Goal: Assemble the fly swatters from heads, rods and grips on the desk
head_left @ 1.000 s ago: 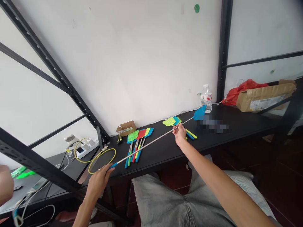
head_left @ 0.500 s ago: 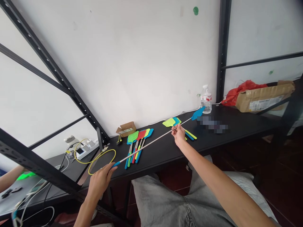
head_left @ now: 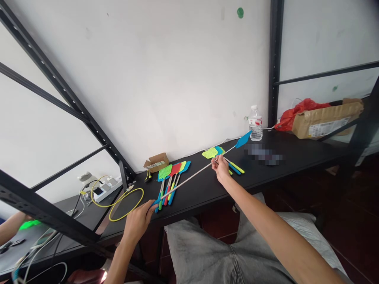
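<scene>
A blue fly swatter [head_left: 243, 140] with a long metal rod stretches slantwise between my two hands, above the black table. My left hand [head_left: 139, 219] is closed round its blue handle. Further up the rod, my right hand [head_left: 221, 167] pinches the metal just below the blue head. Under the rod, to the left, lies a row of several fly swatters [head_left: 175, 169] with green, red, yellow and blue heads. A smaller group of yellow and blue fly swatters [head_left: 211, 153] rests behind my right hand, partly covered by it.
A water bottle [head_left: 256, 124] stands near the wall, left of a cardboard box [head_left: 325, 120] with a red bag. A small open box [head_left: 156, 162], a yellow cable [head_left: 142, 197] and a power strip [head_left: 108, 188] are at the left. Another person's arm [head_left: 12, 225] shows at the left edge.
My left hand has moved right and slightly away from me along with the handle, closer to my right hand. The fly swatter's head has shifted slightly left. The view has turned a little.
</scene>
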Demonstrator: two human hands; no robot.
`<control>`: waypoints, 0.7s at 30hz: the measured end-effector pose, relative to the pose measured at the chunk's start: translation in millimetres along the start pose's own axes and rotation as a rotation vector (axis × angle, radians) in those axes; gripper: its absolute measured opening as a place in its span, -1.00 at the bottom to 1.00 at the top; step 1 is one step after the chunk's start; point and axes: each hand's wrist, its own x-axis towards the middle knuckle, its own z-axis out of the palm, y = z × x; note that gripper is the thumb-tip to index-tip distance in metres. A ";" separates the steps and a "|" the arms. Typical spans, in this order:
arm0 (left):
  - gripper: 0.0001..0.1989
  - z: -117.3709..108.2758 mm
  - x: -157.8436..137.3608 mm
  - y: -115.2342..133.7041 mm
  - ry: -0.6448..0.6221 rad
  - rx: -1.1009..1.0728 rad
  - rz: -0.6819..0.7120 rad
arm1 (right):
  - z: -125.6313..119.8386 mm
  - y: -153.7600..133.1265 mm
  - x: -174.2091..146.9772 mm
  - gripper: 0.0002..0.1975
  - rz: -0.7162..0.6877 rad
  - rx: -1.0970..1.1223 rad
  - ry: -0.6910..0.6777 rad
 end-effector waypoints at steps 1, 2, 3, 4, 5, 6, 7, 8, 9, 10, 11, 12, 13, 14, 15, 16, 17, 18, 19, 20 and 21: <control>-0.61 0.4 2.4 5.0 -0.005 -0.013 0.005 | -0.1 0.6 0.0 -0.54 0.001 -0.003 -0.008; -0.61 0.9 4.8 9.7 -0.009 -0.026 0.009 | -0.2 1.2 -0.1 -0.54 0.001 -0.007 -0.017; -0.61 1.6 7.1 14.1 -0.012 -0.037 0.010 | -0.3 1.6 0.0 -0.55 0.002 -0.008 -0.024; -0.62 2.4 9.2 18.1 -0.012 -0.045 0.008 | -0.4 2.0 0.1 -0.55 0.003 -0.006 -0.026; -0.61 3.1 11.2 21.7 -0.009 -0.052 0.002 | -0.4 2.3 0.2 -0.55 0.004 -0.001 -0.025; -0.61 3.6 13.0 25.0 -0.003 -0.059 -0.006 | -0.5 2.5 0.3 -0.55 0.006 0.004 -0.020; -0.61 4.0 14.6 28.3 0.001 -0.065 -0.013 | -0.5 2.6 0.4 -0.55 0.008 0.007 -0.016; -0.60 4.3 16.2 31.7 0.003 -0.071 -0.017 | -0.4 2.8 0.4 -0.55 0.011 0.005 -0.017; -0.60 4.5 17.9 35.4 0.001 -0.073 -0.018 | -0.3 3.0 0.3 -0.55 0.015 0.000 -0.023; -0.59 4.8 19.6 39.5 -0.005 -0.074 -0.015 | -0.1 3.2 0.2 -0.55 0.021 -0.005 -0.032; -0.58 5.3 21.4 44.1 -0.012 -0.072 -0.011 | 0.1 3.5 -0.1 -0.55 0.025 -0.008 -0.040; -0.58 6.1 23.4 49.1 -0.018 -0.068 -0.008 | 0.4 3.7 -0.4 -0.55 0.030 -0.009 -0.046; -0.58 7.1 25.6 54.5 -0.020 -0.066 -0.007 | 0.6 3.9 -0.9 -0.55 0.035 -0.009 -0.052; -0.58 8.5 28.0 60.1 -0.018 -0.066 -0.006 | 0.9 4.0 -1.4 -0.56 0.040 -0.010 -0.059; -0.58 10.1 30.4 65.9 -0.016 -0.069 -0.006 | 1.1 4.0 -2.0 -0.56 0.043 -0.012 -0.067; -0.58 11.9 33.0 71.8 -0.015 -0.076 -0.006 | 1.3 3.8 -2.6 -0.56 0.046 -0.016 -0.076; -0.58 13.6 35.5 77.5 -0.014 -0.087 -0.003 | 1.6 3.5 -3.2 -0.57 0.048 -0.020 -0.087; -0.59 15.2 38.1 83.1 -0.013 -0.101 0.001 | 1.9 3.0 -3.8 -0.57 0.049 -0.022 -0.096; -0.59 16.6 40.8 88.5 -0.013 -0.115 0.005 | 2.2 2.5 -4.3 -0.56 0.049 -0.022 -0.101; -0.59 17.7 43.5 93.7 -0.011 -0.130 0.010 | 2.5 1.8 -4.9 -0.56 0.049 -0.020 -0.101; -0.60 18.6 46.4 98.6 -0.008 -0.143 0.015 | 2.9 1.2 -5.3 -0.56 0.051 -0.018 -0.095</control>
